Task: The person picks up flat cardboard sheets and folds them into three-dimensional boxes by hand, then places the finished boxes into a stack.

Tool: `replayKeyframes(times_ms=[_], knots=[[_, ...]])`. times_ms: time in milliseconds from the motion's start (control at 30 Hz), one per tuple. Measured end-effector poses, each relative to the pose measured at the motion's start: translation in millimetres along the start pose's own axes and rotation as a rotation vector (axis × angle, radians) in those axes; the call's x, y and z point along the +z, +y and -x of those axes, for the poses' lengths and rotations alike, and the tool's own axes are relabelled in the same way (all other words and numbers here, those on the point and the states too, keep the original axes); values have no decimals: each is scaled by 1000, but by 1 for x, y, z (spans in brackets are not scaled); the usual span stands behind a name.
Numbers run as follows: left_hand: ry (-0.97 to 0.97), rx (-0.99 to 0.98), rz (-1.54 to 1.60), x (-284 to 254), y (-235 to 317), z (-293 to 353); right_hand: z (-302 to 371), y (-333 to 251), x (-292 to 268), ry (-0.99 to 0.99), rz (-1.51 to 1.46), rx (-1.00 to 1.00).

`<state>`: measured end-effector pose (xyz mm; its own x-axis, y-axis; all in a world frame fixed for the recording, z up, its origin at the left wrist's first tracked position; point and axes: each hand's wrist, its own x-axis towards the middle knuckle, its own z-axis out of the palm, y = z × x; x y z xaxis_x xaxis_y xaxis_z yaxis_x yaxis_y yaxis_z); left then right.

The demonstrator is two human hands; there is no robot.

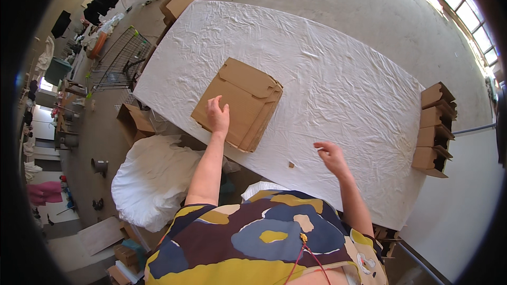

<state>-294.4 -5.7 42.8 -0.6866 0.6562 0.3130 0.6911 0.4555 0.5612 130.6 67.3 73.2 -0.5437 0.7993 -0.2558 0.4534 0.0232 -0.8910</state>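
A stack of flat, folded brown cardboard boxes (245, 92) lies on the white cloth of the table (327, 89), left of its middle. Over the near left part of the stack is my left hand (218, 115), its thumb apart from loosely bent fingers and nothing held. Whether it touches the top sheet I cannot tell. My right hand (331, 158) hovers above the cloth to the right, empty, with fingers pointing left and slightly parted. A small brown cardboard scrap (291, 164) sits on the cloth between that hand and the near edge.
Several folded-up cardboard boxes (434, 132) line the table's right end. Another box (179, 4) stands at the far left corner. A wire shopping cart (124, 58), an open carton (134, 124) and a white cloth-covered bundle (150, 182) are left of the table.
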Motion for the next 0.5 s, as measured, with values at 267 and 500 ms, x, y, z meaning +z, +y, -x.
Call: replayKeyframes(times_ms=[267,500], knots=[[-240,10,-210,-18,-30,-69,7,-8,103,-293,60,202],[-549,-17,-192,-19,-42,-117,-2,-13,128,-251,30,218]])
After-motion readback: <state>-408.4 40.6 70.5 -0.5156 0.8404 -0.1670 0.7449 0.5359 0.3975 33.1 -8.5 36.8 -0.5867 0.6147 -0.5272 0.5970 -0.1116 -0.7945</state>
